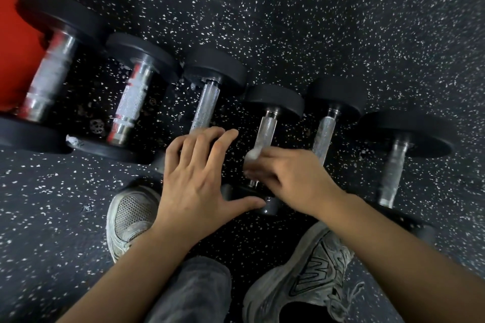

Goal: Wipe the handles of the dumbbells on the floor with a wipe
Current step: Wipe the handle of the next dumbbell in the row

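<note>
My right hand (286, 173) is curled around a white wipe (252, 155), and the wipe is wrapped on the near part of the handle (266, 130) of the fourth dumbbell (273, 102) from the left. It looks blurry, so I think I am rubbing it right now. My left hand (195, 173) is open, with the fingers flat on the near end of the third dumbbell (215, 71) and its handle (206, 107). I think it steadies that one while I lean in.

To do this well, I should squeeze the wipe all the way around the bar and slide it from the near end up to the far black weight. The bar is bumpy, so I should twist too. The dumbbell could roll, so I should press down a bit.

Six dumbbells lie in a row on the speckled black floor (341, 21). My two grey shoes (312, 270) are close by. I see no boxes or bins here, so nothing is holding other things.
</note>
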Demonstrator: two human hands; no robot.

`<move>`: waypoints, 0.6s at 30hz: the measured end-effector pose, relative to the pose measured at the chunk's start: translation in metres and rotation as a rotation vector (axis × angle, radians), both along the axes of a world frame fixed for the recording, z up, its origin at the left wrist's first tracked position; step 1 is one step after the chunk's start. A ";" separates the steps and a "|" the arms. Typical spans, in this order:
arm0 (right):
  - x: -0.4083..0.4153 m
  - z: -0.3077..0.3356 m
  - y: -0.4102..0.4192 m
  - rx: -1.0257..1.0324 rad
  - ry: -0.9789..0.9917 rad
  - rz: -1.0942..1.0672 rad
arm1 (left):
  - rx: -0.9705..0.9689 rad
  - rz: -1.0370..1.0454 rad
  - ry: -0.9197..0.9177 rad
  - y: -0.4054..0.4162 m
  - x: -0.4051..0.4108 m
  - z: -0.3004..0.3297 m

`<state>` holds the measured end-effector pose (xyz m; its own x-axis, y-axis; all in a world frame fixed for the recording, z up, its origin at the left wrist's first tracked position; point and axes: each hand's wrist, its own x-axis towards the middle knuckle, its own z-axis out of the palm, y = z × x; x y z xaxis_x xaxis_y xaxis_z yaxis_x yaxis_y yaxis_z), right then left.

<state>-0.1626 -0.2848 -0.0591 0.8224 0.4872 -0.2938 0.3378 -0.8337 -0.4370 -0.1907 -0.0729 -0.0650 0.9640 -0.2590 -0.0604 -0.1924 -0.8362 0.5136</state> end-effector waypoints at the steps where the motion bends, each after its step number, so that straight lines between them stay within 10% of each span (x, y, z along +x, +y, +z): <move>1: 0.005 0.001 0.000 0.030 -0.057 -0.071 | -0.001 -0.002 -0.002 0.000 0.000 0.000; 18: 0.007 0.007 -0.004 0.011 0.056 0.044 | -0.001 0.010 -0.003 0.000 0.000 0.000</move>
<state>-0.1560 -0.2893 -0.0523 0.7821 0.5264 -0.3333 0.3490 -0.8133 -0.4655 -0.1905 -0.0726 -0.0653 0.9668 -0.2489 -0.0578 -0.1850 -0.8379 0.5136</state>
